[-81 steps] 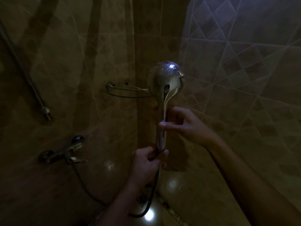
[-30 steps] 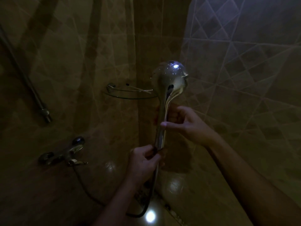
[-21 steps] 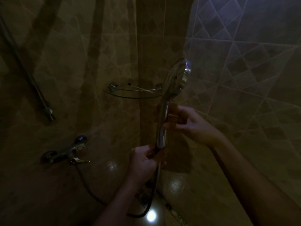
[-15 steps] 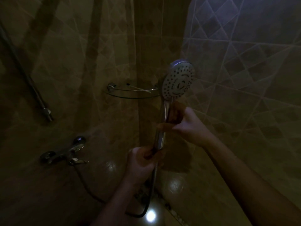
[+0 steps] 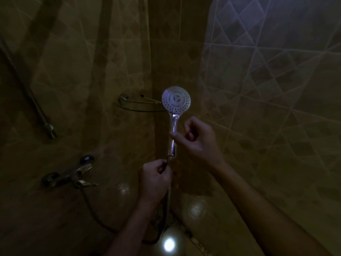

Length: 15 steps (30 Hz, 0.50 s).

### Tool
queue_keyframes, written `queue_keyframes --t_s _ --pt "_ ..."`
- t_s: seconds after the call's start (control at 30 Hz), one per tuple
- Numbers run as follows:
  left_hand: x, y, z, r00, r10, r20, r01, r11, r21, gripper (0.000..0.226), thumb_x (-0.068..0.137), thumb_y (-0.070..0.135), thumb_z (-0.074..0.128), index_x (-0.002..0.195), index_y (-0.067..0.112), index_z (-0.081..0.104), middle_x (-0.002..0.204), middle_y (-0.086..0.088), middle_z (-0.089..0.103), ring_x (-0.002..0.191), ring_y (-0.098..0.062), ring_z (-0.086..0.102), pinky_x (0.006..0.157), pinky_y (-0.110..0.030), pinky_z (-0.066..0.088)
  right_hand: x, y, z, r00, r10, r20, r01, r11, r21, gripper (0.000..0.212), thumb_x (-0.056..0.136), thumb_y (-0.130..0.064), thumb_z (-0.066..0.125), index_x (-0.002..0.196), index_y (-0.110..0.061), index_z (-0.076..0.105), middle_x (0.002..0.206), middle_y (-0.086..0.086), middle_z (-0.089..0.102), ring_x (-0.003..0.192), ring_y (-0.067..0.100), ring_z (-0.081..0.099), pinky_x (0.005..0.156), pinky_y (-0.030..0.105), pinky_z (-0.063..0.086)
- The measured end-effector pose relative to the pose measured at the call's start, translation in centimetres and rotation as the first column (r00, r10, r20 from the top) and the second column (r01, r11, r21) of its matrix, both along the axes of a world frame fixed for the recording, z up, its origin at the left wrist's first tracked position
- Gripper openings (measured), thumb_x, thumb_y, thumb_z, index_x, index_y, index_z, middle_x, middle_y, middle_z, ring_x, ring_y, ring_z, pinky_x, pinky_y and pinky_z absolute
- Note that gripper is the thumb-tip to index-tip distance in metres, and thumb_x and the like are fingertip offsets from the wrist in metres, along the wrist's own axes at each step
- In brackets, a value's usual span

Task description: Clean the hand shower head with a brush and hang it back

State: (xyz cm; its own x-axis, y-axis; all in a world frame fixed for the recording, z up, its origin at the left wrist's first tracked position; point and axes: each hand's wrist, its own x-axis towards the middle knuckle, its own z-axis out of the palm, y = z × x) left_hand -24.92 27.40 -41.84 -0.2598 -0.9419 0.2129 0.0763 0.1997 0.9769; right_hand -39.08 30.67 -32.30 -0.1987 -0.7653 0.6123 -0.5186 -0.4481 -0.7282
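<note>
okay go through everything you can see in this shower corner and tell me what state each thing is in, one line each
Hand shower head: off its holder, upright, nozzle face toward the camera, no water coming out.
Right hand: closed on the handle's middle.
Left hand: closed at the hose end, just below the handle.
Mixer tap: no water running; lever position unclear.
Glass corner shelf: mounted, apparently bare.
</note>
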Motion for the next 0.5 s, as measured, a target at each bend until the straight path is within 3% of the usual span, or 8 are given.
queue_keyframes --t_s 0.1,0.17,0.23,0.3,0.37,0.43,0.5 --pt "-0.1 0.2 0.3 0.992 -0.052 -0.115 0.066 0.99 0.126 0.023 0.091 0.021 0.07 0.073 0.009 0.074 0.057 -0.006 0.068 0.048 -0.018 0.053 0.044 -0.021 0.04 -0.2 -0.5 -0.1 0.959 0.011 0.283 -0.021 0.999 0.033 0.035 0.086 -0.019 0.078 0.069 -0.021 0.047 0.058 -0.011 0.042 0.053 0.004 0.038 0.051 0.018 0.036" --pt "-0.1 0.6 0.0 0.992 -0.074 -0.104 0.087 0.987 0.134 0.026 0.095 0.021 0.065 0.071 0.009 0.07 0.049 0.002 0.057 0.041 -0.011 0.042 0.039 -0.018 0.031 -0.3 -1.1 -1.7 0.951 -0.149 0.271 0.087 0.97 0.227 0.027 0.083 -0.035 0.078 0.08 -0.023 0.054 0.073 -0.005 0.054 0.064 0.011 0.05 0.059 0.028 0.045" --pt "-0.2 1.0 -0.4 0.988 -0.096 -0.119 0.113 0.983 0.143 0.029 0.096 0.022 0.061 0.072 0.006 0.067 0.047 0.002 0.048 0.039 -0.009 0.037 0.038 -0.019 0.027 -0.6 -1.5 -3.1 0.916 -0.152 0.371 -0.03 0.897 0.441 0.03 0.086 -0.034 0.075 0.106 -0.017 0.059 0.096 0.001 0.064 0.084 0.013 0.064 0.074 0.031 0.055" --pt "-0.4 1.3 -0.3 0.979 -0.136 -0.155 0.159 0.976 0.146 0.03 0.097 0.022 0.061 0.076 0.002 0.069 0.05 -0.004 0.051 0.041 -0.011 0.042 0.04 -0.018 0.032 -1.3 -1.8 -3.4 0.747 0.065 0.661 -0.389 0.85 0.356 0.036 0.088 -0.024 0.07 0.12 -0.011 0.059 0.111 0.008 0.069 0.101 0.019 0.07 0.086 0.032 0.059" --pt "-0.4 1.4 0.1 0.967 -0.182 -0.181 0.207 0.97 0.128 0.029 0.094 0.025 0.063 0.08 0.0 0.069 0.059 -0.006 0.062 0.047 -0.012 0.052 0.045 -0.019 0.041 -2.1 -1.9 -2.5 0.57 0.25 0.782 -0.593 0.784 0.182 0.042 0.084 -0.02 0.068 0.124 -0.008 0.06 0.121 0.013 0.07 0.111 0.025 0.069 0.094 0.037 0.057" --pt "-0.1 1.4 0.5 0.954 -0.249 -0.167 0.267 0.959 0.096 0.024 0.09 0.023 0.061 0.086 0.001 0.069 0.071 -0.008 0.071 0.054 -0.012 0.06 0.052 -0.02 0.048 -2.6 -1.9 -1.4 0.521 0.328 0.788 -0.669 0.73 0.138 0.049 0.083 -0.017 0.067 0.128 -0.002 0.056 0.124 0.015 0.069 0.112 0.028 0.069 0.094 0.039 0.057" --pt "0.3 1.4 0.7 0.949 -0.294 -0.112 0.302 0.951 0.063 0.02 0.094 0.017 0.062 0.089 -0.001 0.068 0.075 -0.01 0.074 0.058 -0.015 0.064 0.057 -0.023 0.052 -3.0 -2.1 -0.6 0.559 0.351 0.751 -0.685 0.706 0.18 0.043 0.084 -0.013 0.066 0.125 -0.002 0.057 0.119 0.016 0.07 0.106 0.026 0.072 0.089 0.036 0.061"
